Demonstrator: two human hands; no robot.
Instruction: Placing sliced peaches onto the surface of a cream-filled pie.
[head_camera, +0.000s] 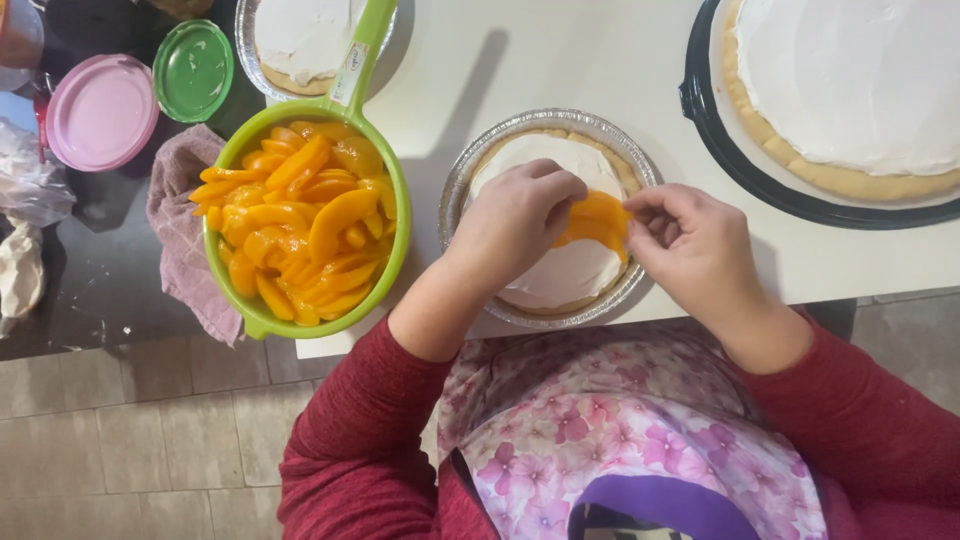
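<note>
Two hands meet over the small pie (560, 275) in its foil pan (460, 185), which sits at the near edge of the white counter (560, 60). The left hand (515, 220) and the right hand (690, 245) each pinch one end of a cluster of peach slices (598, 222), fingers curled close around the fruit just above the white cream topping. The slices hang over the right side of the pie, touching or nearly touching the cream; which of the two cannot be told.

The fruit looks wet and slick, so a loose pinch could let a slice slide and land crooked, smearing the cream. Pressing down too firmly could push the slice into the soft topping or drag cream over the crust rim (625, 170). The foil pan is light and lies close to the counter's front edge, partly over it as seen from above; a sideways nudge from a wrist could shift it toward the person's flowered apron (620, 420).

To the left, the green strainer (395, 185) heaped with more peach slices (295, 220) rests on a pink cloth (180, 240), half off the counter's left side. A bump from the left forearm could tip it. A larger cream-topped pie (850, 90) on a dark tray (720, 160) stands well apart at upper right.
</note>
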